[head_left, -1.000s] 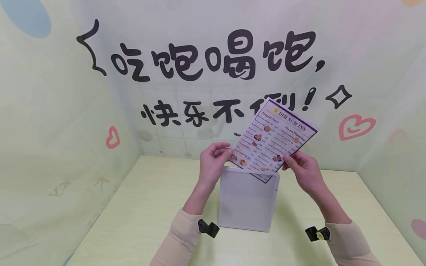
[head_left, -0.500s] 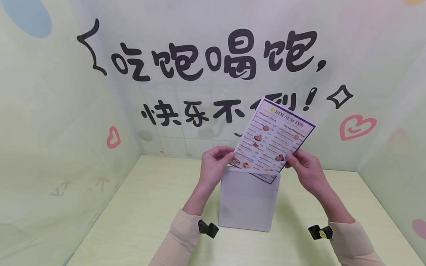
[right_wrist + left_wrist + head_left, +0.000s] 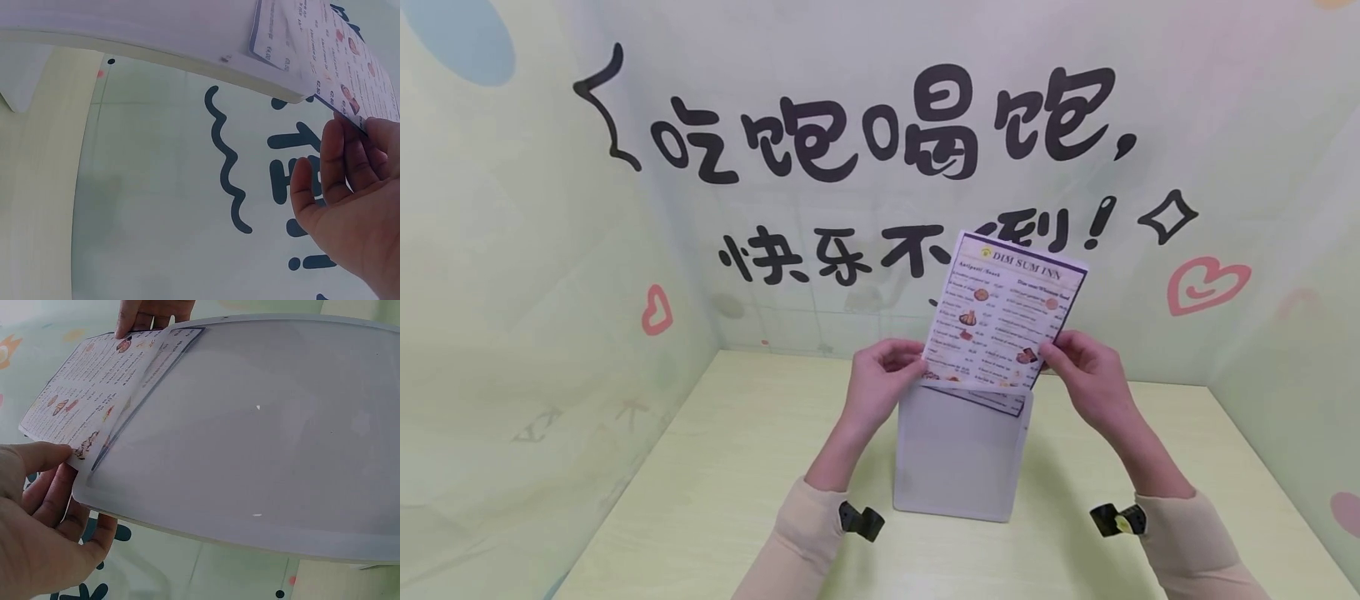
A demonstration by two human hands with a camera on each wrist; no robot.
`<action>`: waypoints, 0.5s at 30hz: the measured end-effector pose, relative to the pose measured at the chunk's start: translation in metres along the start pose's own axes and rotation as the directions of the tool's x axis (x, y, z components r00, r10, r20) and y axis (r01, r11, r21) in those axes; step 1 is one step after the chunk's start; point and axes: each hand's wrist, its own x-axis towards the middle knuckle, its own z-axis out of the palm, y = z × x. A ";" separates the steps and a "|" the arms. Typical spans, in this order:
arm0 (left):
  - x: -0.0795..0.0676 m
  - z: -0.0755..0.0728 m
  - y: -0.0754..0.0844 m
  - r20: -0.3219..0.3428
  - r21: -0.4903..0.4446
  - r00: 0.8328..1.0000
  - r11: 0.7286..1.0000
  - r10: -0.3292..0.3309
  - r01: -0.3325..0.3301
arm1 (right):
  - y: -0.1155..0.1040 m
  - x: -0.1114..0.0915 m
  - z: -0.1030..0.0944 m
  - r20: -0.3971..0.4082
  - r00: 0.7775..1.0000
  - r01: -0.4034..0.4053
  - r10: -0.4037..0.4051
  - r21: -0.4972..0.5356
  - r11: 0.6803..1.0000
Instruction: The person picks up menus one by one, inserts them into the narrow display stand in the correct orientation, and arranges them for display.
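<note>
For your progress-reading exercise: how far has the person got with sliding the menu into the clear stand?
Done: the menu's bottom edge sits inside the top of the upright clear stand. In hand: the left hand and right hand pinch its side edges, sheet slightly tilted. Left: most of the menu stands above the stand and must slide down.

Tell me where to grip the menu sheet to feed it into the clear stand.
Probably pinch the menu sheet at its two side edges, just above the clear stand, as the left hand and right hand do; the thin paper needs both sides steadied.
</note>
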 end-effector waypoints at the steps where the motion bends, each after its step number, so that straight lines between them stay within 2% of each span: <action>1: -0.001 0.000 -0.001 0.004 0.000 1.000 1.000 -0.002 0.002 | 0.000 0.000 0.000 -0.002 1.000 -0.001 0.001 0.003 1.000; 15: -0.006 -0.005 -0.009 0.031 0.020 0.999 0.999 -0.027 0.027 | -0.004 0.004 0.004 0.006 1.000 -0.008 0.008 -0.004 1.000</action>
